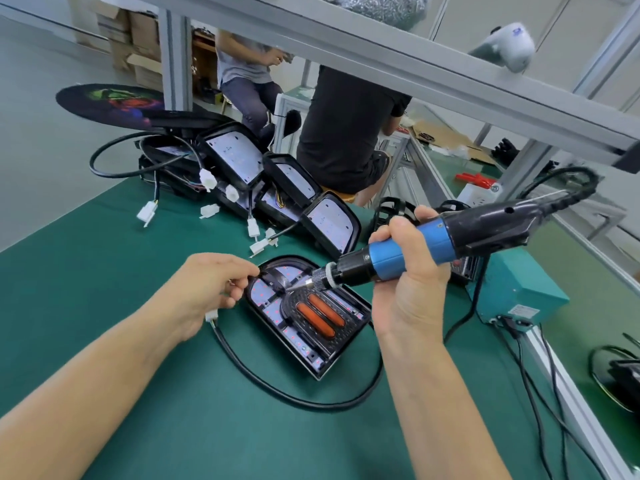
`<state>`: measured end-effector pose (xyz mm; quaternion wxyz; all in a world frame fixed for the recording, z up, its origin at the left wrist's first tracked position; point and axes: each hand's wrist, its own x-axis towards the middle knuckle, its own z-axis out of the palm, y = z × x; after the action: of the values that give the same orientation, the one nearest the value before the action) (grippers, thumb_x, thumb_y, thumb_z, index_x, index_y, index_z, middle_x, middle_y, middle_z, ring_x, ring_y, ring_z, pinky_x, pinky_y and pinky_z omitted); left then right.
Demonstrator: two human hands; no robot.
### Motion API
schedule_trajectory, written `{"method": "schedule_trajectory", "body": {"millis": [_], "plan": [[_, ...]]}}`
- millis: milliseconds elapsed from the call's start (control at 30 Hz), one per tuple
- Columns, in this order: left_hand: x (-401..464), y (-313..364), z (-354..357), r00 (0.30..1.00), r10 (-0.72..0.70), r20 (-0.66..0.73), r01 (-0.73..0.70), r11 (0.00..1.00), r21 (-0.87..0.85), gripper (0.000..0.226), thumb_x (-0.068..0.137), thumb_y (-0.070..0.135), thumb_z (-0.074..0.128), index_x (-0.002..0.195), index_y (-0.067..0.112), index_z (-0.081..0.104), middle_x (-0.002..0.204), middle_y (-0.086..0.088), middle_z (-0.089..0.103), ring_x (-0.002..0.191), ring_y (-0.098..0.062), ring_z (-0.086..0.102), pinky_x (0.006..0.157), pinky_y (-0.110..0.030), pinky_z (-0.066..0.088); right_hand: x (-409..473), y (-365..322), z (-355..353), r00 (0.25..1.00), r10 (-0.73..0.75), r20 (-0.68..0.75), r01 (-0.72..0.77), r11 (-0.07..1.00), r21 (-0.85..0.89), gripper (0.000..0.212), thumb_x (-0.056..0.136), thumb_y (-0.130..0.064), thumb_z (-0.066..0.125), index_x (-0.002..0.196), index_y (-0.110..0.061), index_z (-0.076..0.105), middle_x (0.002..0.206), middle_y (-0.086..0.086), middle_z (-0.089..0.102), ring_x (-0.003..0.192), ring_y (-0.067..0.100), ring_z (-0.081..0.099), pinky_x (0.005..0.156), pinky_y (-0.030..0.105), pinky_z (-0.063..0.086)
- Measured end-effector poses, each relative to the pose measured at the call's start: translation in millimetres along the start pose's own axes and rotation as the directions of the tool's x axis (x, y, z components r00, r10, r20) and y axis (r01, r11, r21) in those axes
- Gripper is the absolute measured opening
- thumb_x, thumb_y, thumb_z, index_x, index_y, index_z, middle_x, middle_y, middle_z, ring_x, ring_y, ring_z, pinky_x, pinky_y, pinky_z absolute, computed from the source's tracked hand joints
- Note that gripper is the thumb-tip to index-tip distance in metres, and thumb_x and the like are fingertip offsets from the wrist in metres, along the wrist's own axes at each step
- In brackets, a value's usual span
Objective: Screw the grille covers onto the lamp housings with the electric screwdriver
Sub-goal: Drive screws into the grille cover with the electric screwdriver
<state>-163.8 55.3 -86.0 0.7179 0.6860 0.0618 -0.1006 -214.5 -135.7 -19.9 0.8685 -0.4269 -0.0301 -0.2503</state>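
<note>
While the right hand (408, 268) wrapped its fingers round the blue barrel of the electric screwdriver (429, 242), the tool lay slanted with its bit touching the grille cover (313, 315) near the centre of the frame. That black cover, with two orange strips, sat on the lamp housing (306, 320) lying flat on the green mat (138, 393). At the housing's upper left edge, the left hand (207, 289) pinched the rim with curled fingers. More housings (277, 188) were stacked above, cables trailing. A teal box (516, 289) stood at right.
</note>
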Motion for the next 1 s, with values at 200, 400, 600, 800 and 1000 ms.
{"method": "schedule_trajectory", "body": {"millis": [200,400,600,800,1000], "plan": [[-1.6,-15.3,-5.5,0.958,0.201,-0.207,-0.061,0.844,0.533,0.017,0.088,0.026,0.055,0.081,0.021,0.068,0.038,0.007,0.049,0.046,-0.015,0.044,0.051,-0.023,0.033,-0.9,19.4,8.5,0.999,-0.011,0.045,0.019,0.986,-0.169,0.036,0.073,-0.002,0.065,0.101,-0.017,0.050,0.066,-0.001,0.055,0.067,0.016,0.054,0.075,0.031,0.045],[1.8,-17.9,-4.3,0.965,0.218,-0.143,-0.036,0.652,0.757,0.037,0.088,0.046,0.050,0.081,0.014,0.067,0.083,-0.013,0.069,0.081,-0.029,0.064,0.073,-0.031,0.050,-2.1,31.4,9.6,0.998,-0.008,0.058,0.021,0.976,-0.215,0.033,0.073,-0.002,0.065,0.097,-0.021,0.053,0.069,0.001,0.053,0.066,0.016,0.054,0.075,0.028,0.046],[4.9,-21.7,7.8,0.957,0.264,-0.116,-0.012,0.436,0.900,0.042,0.088,0.047,0.050,0.084,0.008,0.066,0.082,-0.006,0.066,0.083,-0.029,0.061,0.061,-0.026,0.038,-0.6,38.6,11.5,0.998,-0.009,0.057,0.022,0.971,-0.240,0.033,0.072,-0.003,0.067,0.095,-0.023,0.054,0.072,0.004,0.054,0.074,0.020,0.049,0.079,0.034,0.042],[6.5,-23.7,9.9,0.952,0.289,-0.103,-0.011,0.367,0.930,0.034,0.091,0.041,0.049,0.078,0.011,0.059,0.076,-0.004,0.060,0.076,-0.029,0.055,0.057,-0.027,0.032,-0.6,45.8,7.6,0.999,0.024,0.039,-0.014,0.967,-0.253,0.032,0.073,-0.005,0.068,0.097,-0.021,0.054,0.083,0.013,0.048,0.077,0.020,0.049,0.080,0.033,0.043],[7.6,-26.3,9.9,0.949,0.303,-0.093,-0.019,0.348,0.937,0.035,0.092,0.041,0.048,0.073,0.012,0.054,0.071,-0.001,0.056,0.073,-0.027,0.055,0.055,-0.027,0.032,1.3,47.3,8.8,0.999,0.008,0.049,0.004,0.969,-0.245,0.026,0.073,-0.002,0.069,0.078,-0.025,0.057,0.079,0.006,0.050,0.080,0.022,0.048,0.081,0.035,0.043]]}}
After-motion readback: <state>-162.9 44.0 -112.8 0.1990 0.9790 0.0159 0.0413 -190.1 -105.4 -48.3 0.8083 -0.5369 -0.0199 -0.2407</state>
